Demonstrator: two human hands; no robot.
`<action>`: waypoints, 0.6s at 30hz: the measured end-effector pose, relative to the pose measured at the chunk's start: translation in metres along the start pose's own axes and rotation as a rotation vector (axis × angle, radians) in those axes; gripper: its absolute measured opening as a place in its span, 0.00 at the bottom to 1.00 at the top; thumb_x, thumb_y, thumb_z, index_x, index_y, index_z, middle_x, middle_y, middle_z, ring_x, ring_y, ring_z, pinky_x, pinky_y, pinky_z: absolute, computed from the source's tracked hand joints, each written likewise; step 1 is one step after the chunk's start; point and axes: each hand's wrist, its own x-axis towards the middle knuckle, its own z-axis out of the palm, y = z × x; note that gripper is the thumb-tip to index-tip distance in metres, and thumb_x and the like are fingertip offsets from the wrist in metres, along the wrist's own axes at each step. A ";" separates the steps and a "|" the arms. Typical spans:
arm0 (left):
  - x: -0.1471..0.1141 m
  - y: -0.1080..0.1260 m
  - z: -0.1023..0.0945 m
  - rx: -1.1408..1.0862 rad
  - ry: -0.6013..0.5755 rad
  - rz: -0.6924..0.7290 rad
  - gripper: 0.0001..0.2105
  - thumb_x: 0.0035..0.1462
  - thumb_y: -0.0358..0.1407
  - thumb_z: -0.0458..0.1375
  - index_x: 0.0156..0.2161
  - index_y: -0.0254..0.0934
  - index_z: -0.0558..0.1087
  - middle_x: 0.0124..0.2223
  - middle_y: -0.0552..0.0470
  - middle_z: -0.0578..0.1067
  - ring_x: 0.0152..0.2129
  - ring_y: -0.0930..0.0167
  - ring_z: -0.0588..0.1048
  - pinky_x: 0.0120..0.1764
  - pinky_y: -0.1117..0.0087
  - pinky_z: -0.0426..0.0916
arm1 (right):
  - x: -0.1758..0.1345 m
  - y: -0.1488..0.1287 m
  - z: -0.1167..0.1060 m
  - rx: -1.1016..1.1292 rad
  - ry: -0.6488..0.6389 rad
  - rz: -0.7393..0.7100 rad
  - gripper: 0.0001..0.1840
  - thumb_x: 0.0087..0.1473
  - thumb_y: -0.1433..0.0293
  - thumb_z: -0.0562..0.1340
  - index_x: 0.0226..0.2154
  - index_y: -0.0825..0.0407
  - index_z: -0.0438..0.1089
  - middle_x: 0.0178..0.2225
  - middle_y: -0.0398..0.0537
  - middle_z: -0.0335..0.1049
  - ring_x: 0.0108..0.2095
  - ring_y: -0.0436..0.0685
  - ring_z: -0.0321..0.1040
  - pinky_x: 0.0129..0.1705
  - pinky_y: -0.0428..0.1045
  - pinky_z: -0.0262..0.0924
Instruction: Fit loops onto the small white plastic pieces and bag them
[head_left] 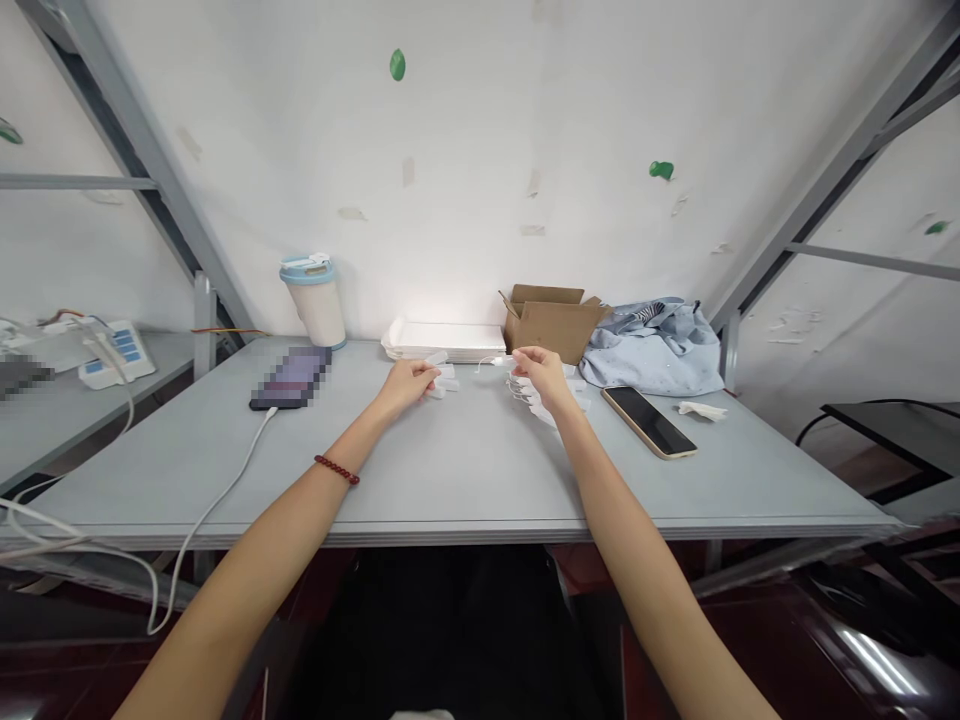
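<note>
My left hand (407, 387) is closed in a pinch at several small translucent plastic pieces (451, 384), which fan out to the right of its fingertips. Between the thumb and fingers of my right hand (541, 374) is a small white piece with a thin cord (495, 361), pointing left toward the other hand. Below and beside my right hand lies a pile of similar white corded pieces (527, 393) on the grey table (465, 470); the hand covers part of it. The exact kind of these pieces is too small to make out.
Behind the hands are a white flat stack (446, 340) and an open cardboard box (553, 325). Blue cloth (652, 350), a phone (649, 422) and crumpled tissue (703, 410) lie right. A lidded cup (316, 303) and a cabled phone (291, 378) are left.
</note>
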 end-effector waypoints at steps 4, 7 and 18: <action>-0.002 0.001 0.002 -0.021 -0.089 -0.036 0.10 0.45 0.40 0.61 0.29 0.33 0.74 0.22 0.52 0.71 0.17 0.75 0.66 0.21 0.73 0.61 | -0.006 -0.003 0.008 0.018 -0.044 0.027 0.15 0.41 0.60 0.67 0.28 0.54 0.71 0.22 0.42 0.69 0.23 0.50 0.67 0.33 0.49 0.66; -0.006 0.003 0.003 -0.027 -0.188 -0.068 0.13 0.45 0.41 0.61 0.31 0.32 0.75 0.24 0.50 0.72 0.19 0.74 0.67 0.20 0.73 0.62 | -0.011 -0.006 0.012 0.009 -0.071 0.032 0.13 0.43 0.61 0.66 0.28 0.54 0.72 0.21 0.41 0.68 0.23 0.50 0.67 0.33 0.49 0.65; -0.017 0.012 0.008 -0.043 -0.388 -0.077 0.15 0.43 0.44 0.64 0.31 0.32 0.75 0.26 0.50 0.72 0.21 0.74 0.68 0.22 0.73 0.64 | -0.017 -0.006 0.024 0.015 -0.145 -0.014 0.15 0.42 0.59 0.67 0.27 0.54 0.72 0.23 0.42 0.70 0.23 0.50 0.66 0.35 0.51 0.66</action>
